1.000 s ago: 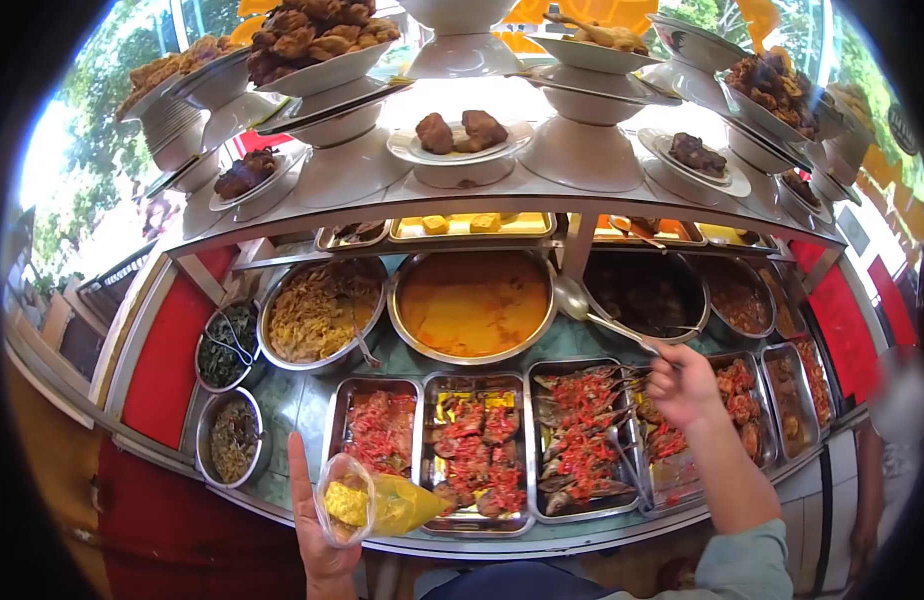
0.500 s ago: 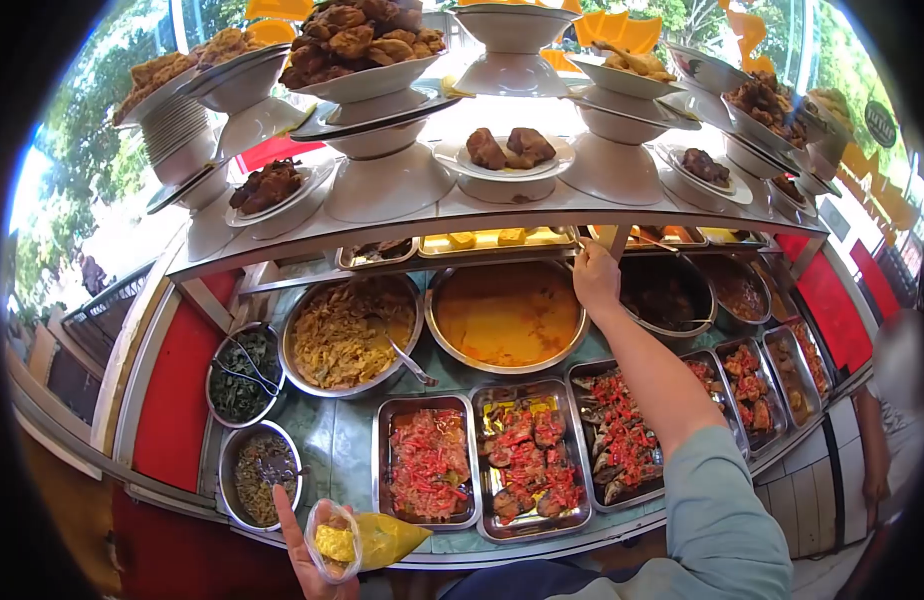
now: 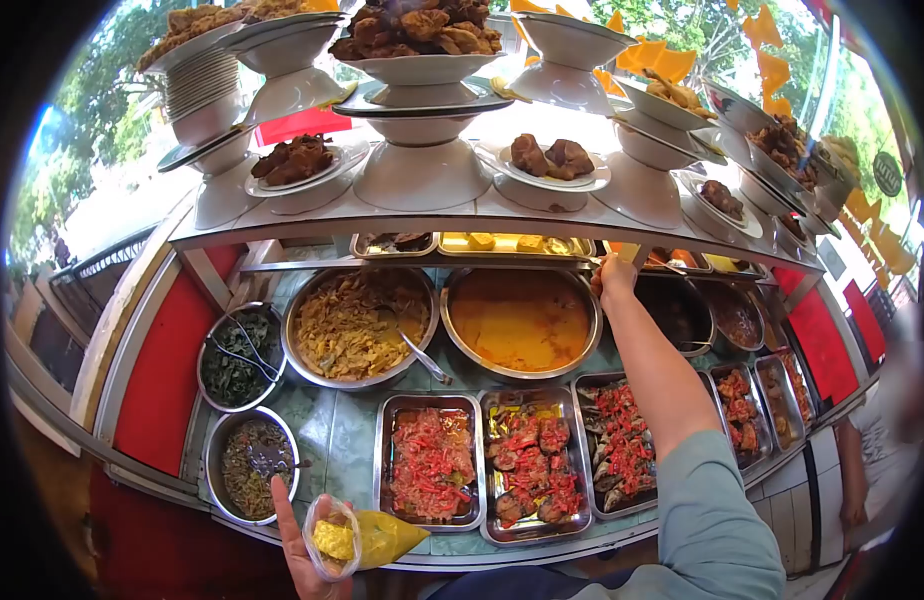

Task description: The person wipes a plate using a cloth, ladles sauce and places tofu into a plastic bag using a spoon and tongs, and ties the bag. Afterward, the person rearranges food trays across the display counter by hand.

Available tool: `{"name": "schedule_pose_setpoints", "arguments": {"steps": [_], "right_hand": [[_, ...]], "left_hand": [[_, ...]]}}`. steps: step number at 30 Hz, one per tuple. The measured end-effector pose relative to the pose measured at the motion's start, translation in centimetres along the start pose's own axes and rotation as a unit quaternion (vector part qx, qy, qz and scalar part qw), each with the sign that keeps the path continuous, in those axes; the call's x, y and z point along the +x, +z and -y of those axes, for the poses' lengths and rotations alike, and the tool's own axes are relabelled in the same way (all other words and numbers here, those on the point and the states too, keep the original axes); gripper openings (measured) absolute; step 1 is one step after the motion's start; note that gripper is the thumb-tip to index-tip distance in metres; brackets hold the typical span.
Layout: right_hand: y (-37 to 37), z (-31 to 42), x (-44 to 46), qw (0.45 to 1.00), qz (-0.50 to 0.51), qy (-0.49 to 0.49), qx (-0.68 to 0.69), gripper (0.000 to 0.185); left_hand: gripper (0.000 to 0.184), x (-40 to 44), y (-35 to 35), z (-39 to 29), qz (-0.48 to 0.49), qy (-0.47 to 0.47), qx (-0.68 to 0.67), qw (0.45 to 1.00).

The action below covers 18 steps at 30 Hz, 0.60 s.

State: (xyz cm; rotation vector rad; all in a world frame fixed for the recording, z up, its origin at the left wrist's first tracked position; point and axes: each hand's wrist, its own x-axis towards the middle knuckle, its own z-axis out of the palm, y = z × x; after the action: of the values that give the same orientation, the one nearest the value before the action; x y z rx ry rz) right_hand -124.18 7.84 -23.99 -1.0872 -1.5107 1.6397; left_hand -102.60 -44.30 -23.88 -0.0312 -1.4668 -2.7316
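Observation:
My left hand point(image 3: 300, 560) is at the lower left, its index finger raised, with a clear plastic bag point(image 3: 387, 538) of yellow food resting on the palm side. The bag's mouth faces left and its tip points right. My right hand point(image 3: 615, 277) reaches to the shelf edge at the right rim of the large bowl of orange-yellow sauce point(image 3: 525, 320). Its fingers are closed, and whatever they hold is too hidden to name. A bowl of shredded yellowish food point(image 3: 350, 325) has a spoon point(image 3: 424, 358) in it. Metal trays of red-topped food point(image 3: 431, 462) lie below my right forearm.
Stacked plates and bowls with fried pieces point(image 3: 422, 32) stand on the white upper shelf point(image 3: 422, 212). Two smaller bowls, one with greens point(image 3: 239, 362), sit at the left. A dark bowl point(image 3: 677, 305) is right of my right wrist. Another person point(image 3: 875, 450) stands at the far right.
My right hand has moved left and away from me, from above the trays to the shelf edge; the large spoon it held no longer shows. The view has shifted. My left hand still holds the bag.

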Motion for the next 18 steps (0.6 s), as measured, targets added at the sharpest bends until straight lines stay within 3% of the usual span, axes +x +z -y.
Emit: {"name": "schedule_pose_setpoints", "arguments": {"steps": [2, 12, 15, 17, 18], "right_hand": [[0.3, 0.6, -0.6, 0.996, -0.018, 0.058, 0.072, 0.013], [-0.9, 1.9, -1.8, 0.985, -0.004, 0.099, 0.144, 0.011], [-1.5, 1.5, -1.9, 0.981, 0.014, 0.109, 0.161, 0.011], [-1.9, 1.6, -2.5, 0.981, 0.012, 0.111, 0.157, 0.010], [-2.2, 1.6, -2.8, 0.981, 0.021, 0.110, 0.160, 0.010]], "left_hand": [[0.119, -0.2, -1.8, 0.3, 0.046, -0.044, 0.014, 0.998], [0.119, 0.1, -2.3, 0.4, 0.052, -0.056, 0.019, 0.997], [0.120, 0.9, -2.5, 0.7, 0.111, -0.057, -0.032, 0.992], [0.119, 1.6, -2.3, 1.0, 0.054, -0.154, -0.071, 0.984], [0.119, 1.8, -2.0, 0.9, 0.057, -0.155, -0.070, 0.984]]}}
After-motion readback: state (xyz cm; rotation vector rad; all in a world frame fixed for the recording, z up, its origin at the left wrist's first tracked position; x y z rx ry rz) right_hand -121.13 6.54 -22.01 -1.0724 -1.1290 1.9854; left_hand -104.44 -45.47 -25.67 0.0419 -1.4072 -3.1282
